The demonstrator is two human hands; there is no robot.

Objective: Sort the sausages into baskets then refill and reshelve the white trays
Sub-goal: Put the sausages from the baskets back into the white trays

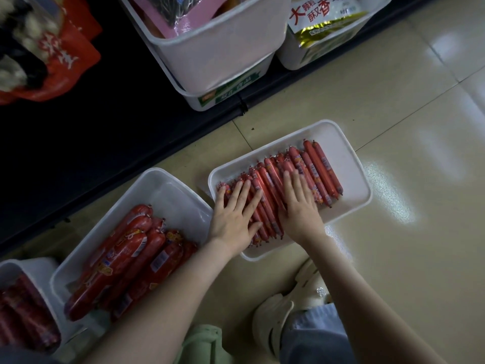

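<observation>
Left hand (233,219) and right hand (299,203) lie flat, fingers straight, pressing thin sausages (315,164) in the white tray (351,179) on the floor (393,258). Tray's far-right end bare. Basket (168,185) of thick sausages (123,261) sits just left.

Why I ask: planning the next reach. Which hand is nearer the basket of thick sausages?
Left. The left hand lies flat on the thin sausages, right beside the basket; the right hand lies farther along the white tray.
</observation>
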